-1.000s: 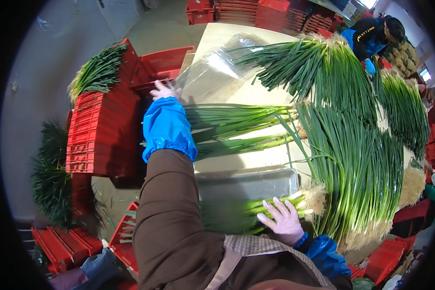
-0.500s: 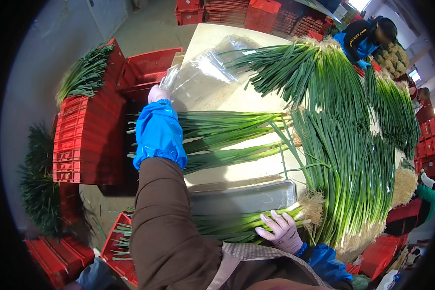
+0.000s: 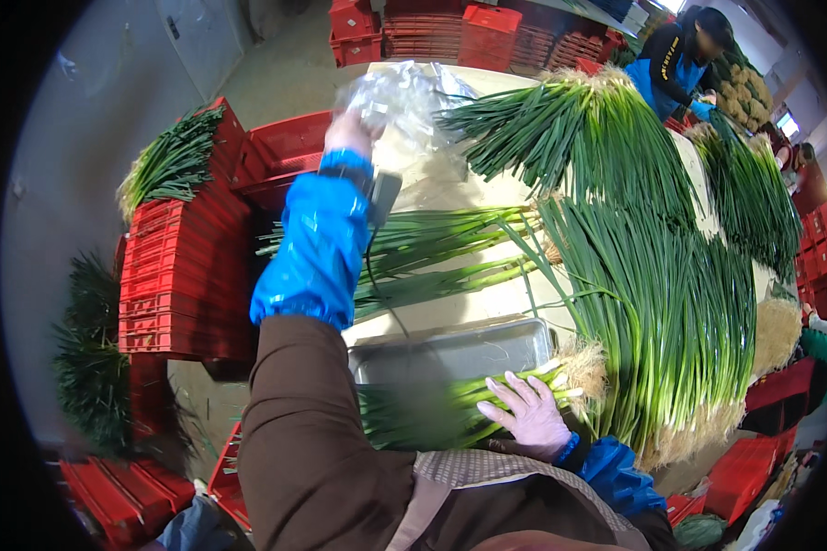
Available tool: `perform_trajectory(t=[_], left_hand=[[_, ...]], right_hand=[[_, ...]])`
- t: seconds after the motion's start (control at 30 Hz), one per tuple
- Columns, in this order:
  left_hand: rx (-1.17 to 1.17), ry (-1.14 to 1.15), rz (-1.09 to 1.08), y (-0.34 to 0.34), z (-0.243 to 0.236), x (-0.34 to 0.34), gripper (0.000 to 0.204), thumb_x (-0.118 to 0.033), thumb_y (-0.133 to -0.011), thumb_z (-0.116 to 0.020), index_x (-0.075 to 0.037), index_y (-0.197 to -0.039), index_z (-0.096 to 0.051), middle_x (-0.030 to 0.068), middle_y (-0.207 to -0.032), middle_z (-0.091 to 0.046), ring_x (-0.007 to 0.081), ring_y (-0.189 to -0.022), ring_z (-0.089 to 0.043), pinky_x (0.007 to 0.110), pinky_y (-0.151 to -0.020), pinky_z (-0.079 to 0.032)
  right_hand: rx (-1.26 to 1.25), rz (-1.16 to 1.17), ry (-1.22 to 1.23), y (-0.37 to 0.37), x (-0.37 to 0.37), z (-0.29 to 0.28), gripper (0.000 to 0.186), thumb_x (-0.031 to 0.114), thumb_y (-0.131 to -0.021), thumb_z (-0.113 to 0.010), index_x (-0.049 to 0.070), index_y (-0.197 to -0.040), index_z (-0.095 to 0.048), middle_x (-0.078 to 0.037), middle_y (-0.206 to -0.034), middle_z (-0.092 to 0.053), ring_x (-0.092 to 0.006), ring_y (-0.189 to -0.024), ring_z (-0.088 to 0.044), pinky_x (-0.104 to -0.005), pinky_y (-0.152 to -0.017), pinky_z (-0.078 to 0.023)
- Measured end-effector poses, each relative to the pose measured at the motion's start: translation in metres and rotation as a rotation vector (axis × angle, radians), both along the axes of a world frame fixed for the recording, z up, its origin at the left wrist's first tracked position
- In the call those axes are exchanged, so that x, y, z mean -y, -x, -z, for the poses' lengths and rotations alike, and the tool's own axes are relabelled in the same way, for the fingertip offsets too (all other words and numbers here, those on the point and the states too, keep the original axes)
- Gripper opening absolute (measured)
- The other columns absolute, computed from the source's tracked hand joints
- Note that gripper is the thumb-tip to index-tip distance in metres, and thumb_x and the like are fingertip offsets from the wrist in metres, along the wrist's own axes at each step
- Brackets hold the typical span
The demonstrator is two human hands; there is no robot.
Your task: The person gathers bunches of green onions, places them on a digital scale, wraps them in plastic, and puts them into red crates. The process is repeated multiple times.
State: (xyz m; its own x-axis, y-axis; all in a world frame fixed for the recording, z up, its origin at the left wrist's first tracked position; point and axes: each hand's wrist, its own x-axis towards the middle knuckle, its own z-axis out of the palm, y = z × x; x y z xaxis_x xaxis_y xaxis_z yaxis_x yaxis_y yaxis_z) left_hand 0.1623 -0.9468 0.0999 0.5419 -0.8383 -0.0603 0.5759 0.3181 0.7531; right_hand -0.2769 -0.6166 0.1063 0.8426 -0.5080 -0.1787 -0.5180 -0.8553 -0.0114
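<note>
My left hand [image 3: 353, 134], gloved and smeared by motion, reaches to the table's far left and grips a crumpled clear plastic sheet [image 3: 402, 99]. Below its wrist sticks out a grey block-like object [image 3: 385, 198], with a dark cord trailing toward me; its kind is unclear. My right hand [image 3: 531, 415], in a pale thin glove, lies open with fingers spread on a bunch of green onions [image 3: 473, 408] at the near edge. Beyond that bunch is a shallow metal tray [image 3: 450, 353]. More green onions [image 3: 432, 241] lie crosswise in the middle, roots to the right.
Large piles of green onions [image 3: 662, 321] cover the table's right side, with another heap [image 3: 579, 138] farther back. Stacked red crates [image 3: 179, 275] stand at the left, onions [image 3: 170, 161] on top. A co-worker [image 3: 675, 60] handles onions at the far right.
My left hand has moved away from me and to the right, bunching up the plastic sheet. The grey object with its cord now shows. My right hand stays on the onions, fingers more spread.
</note>
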Motion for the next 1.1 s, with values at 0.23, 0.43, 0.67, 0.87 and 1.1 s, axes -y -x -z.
perform_trajectory(t=[0.23, 0.43, 0.67, 0.87, 1.1], left_hand=[[-0.181, -0.358, 0.084, 0.033, 0.059, -0.146, 0.033, -0.005, -0.094, -0.041, 0.007, -0.125, -0.044, 0.0228, -0.117, -0.056, 0.0370, -0.095, -0.062, 0.047, -0.072, -0.054], [0.491, -1.016, 0.534, 0.001, 0.037, -0.190, 0.056, -0.027, -0.083, -0.070, 0.003, -0.122, -0.044, 0.0150, -0.100, -0.062, 0.0337, -0.087, -0.063, 0.046, -0.075, -0.052], [2.051, -0.825, 0.338, 0.024, 0.030, -0.169, 0.097, -0.037, -0.060, -0.085, -0.011, -0.138, -0.036, 0.0183, -0.132, -0.047, 0.0366, -0.124, -0.045, 0.046, -0.098, -0.040], [2.137, -0.809, 0.674, 0.029, 0.037, -0.128, 0.024, -0.025, -0.086, -0.058, -0.008, -0.089, -0.074, 0.0139, -0.095, -0.071, 0.0333, -0.088, -0.068, 0.043, -0.076, -0.055], [1.997, -0.413, 0.537, 0.021, -0.028, -0.127, 0.021, -0.023, -0.088, -0.053, -0.016, -0.091, -0.073, 0.0096, -0.089, -0.070, 0.0299, -0.082, -0.066, 0.038, -0.075, -0.053]], right_hand=[[0.142, -0.010, -0.055, 0.005, 0.002, -0.005, 0.071, 0.063, -0.079, -0.056, 0.027, -0.139, -0.044, -0.007, -0.151, -0.033, -0.0307, -0.138, -0.028, -0.0509, -0.111, -0.013], [0.176, 0.005, -0.117, 0.006, 0.002, -0.009, 0.074, 0.060, -0.079, -0.059, 0.028, -0.143, -0.039, -0.008, -0.153, -0.029, -0.0325, -0.139, -0.027, -0.0512, -0.111, -0.017], [0.152, 0.010, -0.144, 0.005, 0.003, -0.010, 0.074, 0.060, -0.079, -0.059, 0.029, -0.144, -0.038, -0.008, -0.153, -0.029, -0.0309, -0.140, -0.026, -0.0505, -0.112, -0.015], [0.129, 0.011, -0.136, 0.006, 0.003, -0.010, 0.075, 0.061, -0.079, -0.058, 0.029, -0.144, -0.037, -0.007, -0.154, -0.028, -0.0303, -0.142, -0.022, -0.0494, -0.113, -0.008], [0.176, 0.009, -0.117, 0.005, 0.002, -0.009, 0.075, 0.060, -0.079, -0.058, 0.025, -0.143, -0.040, -0.009, -0.152, -0.030, -0.0315, -0.141, -0.025, -0.0494, -0.112, -0.015]])
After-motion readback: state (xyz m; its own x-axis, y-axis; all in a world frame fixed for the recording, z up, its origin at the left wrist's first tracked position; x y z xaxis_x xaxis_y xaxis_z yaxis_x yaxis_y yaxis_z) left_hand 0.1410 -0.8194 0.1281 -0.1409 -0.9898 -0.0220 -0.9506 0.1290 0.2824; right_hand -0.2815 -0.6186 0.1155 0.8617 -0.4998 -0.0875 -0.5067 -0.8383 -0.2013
